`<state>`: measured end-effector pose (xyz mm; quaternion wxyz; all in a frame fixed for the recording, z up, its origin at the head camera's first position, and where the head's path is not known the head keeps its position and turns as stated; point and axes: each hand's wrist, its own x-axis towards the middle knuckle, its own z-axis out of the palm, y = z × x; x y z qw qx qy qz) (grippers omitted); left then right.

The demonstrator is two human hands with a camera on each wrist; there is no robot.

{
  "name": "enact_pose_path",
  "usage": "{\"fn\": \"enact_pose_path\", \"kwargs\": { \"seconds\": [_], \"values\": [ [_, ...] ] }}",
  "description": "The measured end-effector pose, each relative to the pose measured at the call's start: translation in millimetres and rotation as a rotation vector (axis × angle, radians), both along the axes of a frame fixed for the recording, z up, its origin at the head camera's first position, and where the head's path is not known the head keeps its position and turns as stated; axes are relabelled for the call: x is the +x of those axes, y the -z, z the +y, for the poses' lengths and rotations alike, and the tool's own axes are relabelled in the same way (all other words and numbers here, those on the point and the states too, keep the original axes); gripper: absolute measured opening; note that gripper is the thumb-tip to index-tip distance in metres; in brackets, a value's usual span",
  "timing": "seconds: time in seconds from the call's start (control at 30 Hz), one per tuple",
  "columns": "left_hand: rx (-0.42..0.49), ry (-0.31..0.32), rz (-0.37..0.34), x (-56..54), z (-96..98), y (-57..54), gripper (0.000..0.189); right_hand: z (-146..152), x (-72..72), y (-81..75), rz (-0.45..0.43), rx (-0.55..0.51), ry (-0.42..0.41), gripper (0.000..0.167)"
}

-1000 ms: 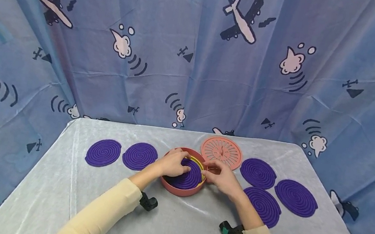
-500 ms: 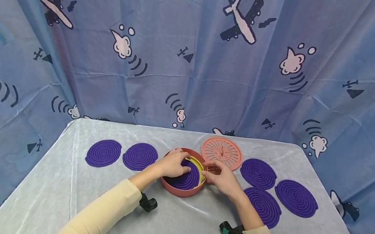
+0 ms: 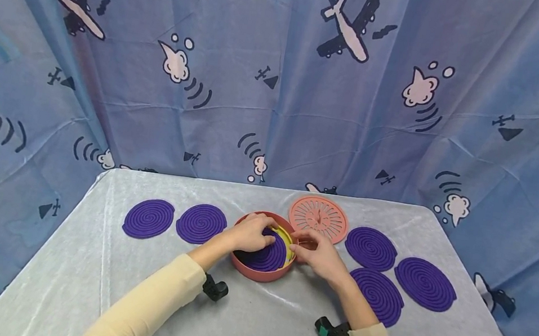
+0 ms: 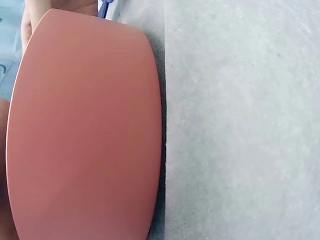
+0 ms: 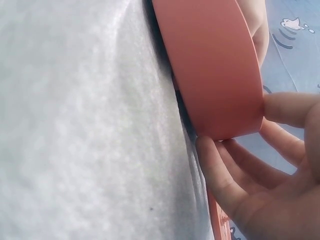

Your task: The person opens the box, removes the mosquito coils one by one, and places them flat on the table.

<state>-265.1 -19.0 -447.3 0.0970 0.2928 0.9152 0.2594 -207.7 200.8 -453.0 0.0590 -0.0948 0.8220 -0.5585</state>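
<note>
A round salmon-pink mosquito coil box sits at mid table, its smooth curved wall filling much of the left wrist view. Inside lies a purple mosquito coil with a yellow piece showing along its right edge. My left hand reaches over the box's left side, thumb and fingers curled on the coil; its fingertips are partly hidden. My right hand grips the box's right side. In the right wrist view, its thumb is at the rim and its fingers touch the lower wall.
Behind the box lies its slotted pink lid. Two purple coils lie flat in a row on the left; several more lie on the right. The grey cloth-covered table meets a blue patterned curtain at the back.
The purple coil in the box has shifted slightly left, showing more of the yellow piece. My left hand has edged a little to the right. My right hand stays put.
</note>
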Motion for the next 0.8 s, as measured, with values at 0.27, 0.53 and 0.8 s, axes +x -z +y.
{"fn": "enact_pose_path", "kwargs": {
  "seconds": [0.27, 0.53, 0.8],
  "values": [
    [-0.005, 0.013, -0.018, -2.8, 0.8, 1.7, 0.035, 4.2, -6.7, 12.3, 0.014, -0.011, -0.001, 0.036],
    [0.04, 0.028, -0.045, -3.4, 6.3, 1.1, 0.031, 4.6, -6.5, 11.7, 0.01, -0.011, -0.003, 0.035],
    [0.078, 0.038, -0.054, -6.7, 6.7, 2.1, 0.03, 3.9, -5.3, 11.0, 0.007, -0.021, 0.001, 0.037]
  ]
}}
